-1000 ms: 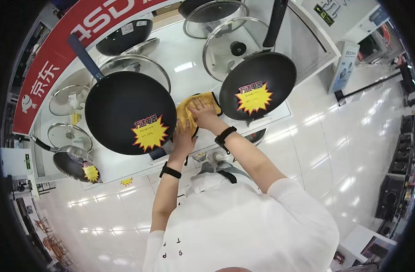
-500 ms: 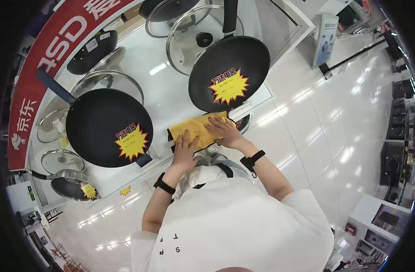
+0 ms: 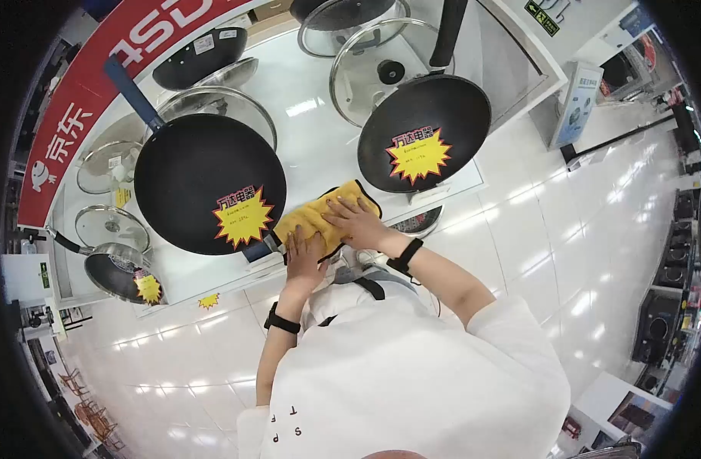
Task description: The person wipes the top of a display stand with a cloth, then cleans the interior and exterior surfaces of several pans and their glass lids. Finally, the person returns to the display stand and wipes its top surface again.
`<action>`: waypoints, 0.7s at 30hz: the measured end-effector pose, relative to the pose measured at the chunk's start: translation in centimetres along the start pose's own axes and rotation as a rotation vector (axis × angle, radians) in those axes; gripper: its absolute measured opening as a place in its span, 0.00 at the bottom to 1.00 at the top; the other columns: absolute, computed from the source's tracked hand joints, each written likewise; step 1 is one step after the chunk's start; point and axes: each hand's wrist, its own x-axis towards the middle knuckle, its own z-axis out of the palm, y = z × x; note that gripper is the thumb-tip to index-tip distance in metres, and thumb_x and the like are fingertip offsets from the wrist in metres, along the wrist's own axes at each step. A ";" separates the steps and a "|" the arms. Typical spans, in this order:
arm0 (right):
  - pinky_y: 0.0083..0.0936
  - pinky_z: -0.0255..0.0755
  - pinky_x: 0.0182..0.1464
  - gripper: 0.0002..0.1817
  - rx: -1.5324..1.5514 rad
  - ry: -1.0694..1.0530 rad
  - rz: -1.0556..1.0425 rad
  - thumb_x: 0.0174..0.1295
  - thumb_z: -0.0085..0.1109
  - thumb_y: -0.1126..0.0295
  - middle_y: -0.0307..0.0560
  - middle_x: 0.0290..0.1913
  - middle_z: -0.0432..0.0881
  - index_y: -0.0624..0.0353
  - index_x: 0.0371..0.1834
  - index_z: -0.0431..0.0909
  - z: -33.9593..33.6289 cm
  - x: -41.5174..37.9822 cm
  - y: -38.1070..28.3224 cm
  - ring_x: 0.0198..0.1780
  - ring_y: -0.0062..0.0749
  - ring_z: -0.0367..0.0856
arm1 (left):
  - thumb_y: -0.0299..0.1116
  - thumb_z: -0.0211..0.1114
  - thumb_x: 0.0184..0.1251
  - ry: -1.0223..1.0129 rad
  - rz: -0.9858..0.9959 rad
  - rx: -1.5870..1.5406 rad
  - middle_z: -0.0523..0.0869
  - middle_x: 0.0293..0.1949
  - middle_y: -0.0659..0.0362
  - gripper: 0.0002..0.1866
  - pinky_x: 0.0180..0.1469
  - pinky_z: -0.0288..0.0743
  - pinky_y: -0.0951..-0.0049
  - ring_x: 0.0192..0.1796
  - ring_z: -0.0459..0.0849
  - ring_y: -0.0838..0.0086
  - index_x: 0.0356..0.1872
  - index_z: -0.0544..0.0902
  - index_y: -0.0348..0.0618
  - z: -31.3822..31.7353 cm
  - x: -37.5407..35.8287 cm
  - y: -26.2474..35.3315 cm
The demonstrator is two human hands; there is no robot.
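Note:
A folded yellow cloth (image 3: 312,220) with dark edging lies on the front edge of the white display counter (image 3: 308,141). My left hand (image 3: 305,255) is flat on its left end, fingers spread, close to the short front handle of a large black wok (image 3: 190,180). On the cloth's middle rests my right hand (image 3: 358,226), its fingers also stretched out and apart. Beyond the cloth to the right stands a black frying pan (image 3: 392,115). Each of these two pans bears a yellow starburst price tag.
Glass lids (image 3: 354,65) stand behind the pans. At the left are a small saucepan (image 3: 109,275) and its lid (image 3: 90,226). A red sign band (image 3: 67,126) curves along the counter's far side. Tiled floor (image 3: 511,252) stretches to the right.
Both hands and the cloth have slid left along the counter edge, away from the right pan and up to the left wok's front handle. The camera view has shifted too.

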 end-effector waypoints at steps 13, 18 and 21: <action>0.55 0.49 0.84 0.44 0.039 0.009 0.139 0.61 0.70 0.60 0.42 0.88 0.54 0.37 0.83 0.63 -1.4 -2.9 1.0 0.87 0.46 0.51 | 0.46 0.74 0.63 -0.036 0.024 0.049 0.47 0.83 0.32 0.45 0.82 0.51 0.39 0.83 0.45 0.28 0.80 0.65 0.48 -1.4 1.3 2.1; 0.57 0.50 0.84 0.44 0.138 0.096 0.302 0.64 0.68 0.60 0.40 0.88 0.53 0.37 0.85 0.60 -1.8 -8.3 3.2 0.87 0.49 0.48 | 0.44 0.75 0.61 -0.018 0.261 0.052 0.51 0.82 0.35 0.43 0.82 0.52 0.40 0.84 0.47 0.32 0.78 0.69 0.50 -0.9 4.1 5.1; 0.60 0.51 0.83 0.45 0.049 0.086 0.330 0.64 0.69 0.57 0.46 0.88 0.51 0.40 0.85 0.58 -0.6 -8.3 3.2 0.88 0.51 0.46 | 0.40 0.73 0.60 0.034 0.306 0.015 0.56 0.81 0.35 0.39 0.82 0.52 0.38 0.83 0.50 0.32 0.75 0.73 0.49 -0.6 5.8 6.0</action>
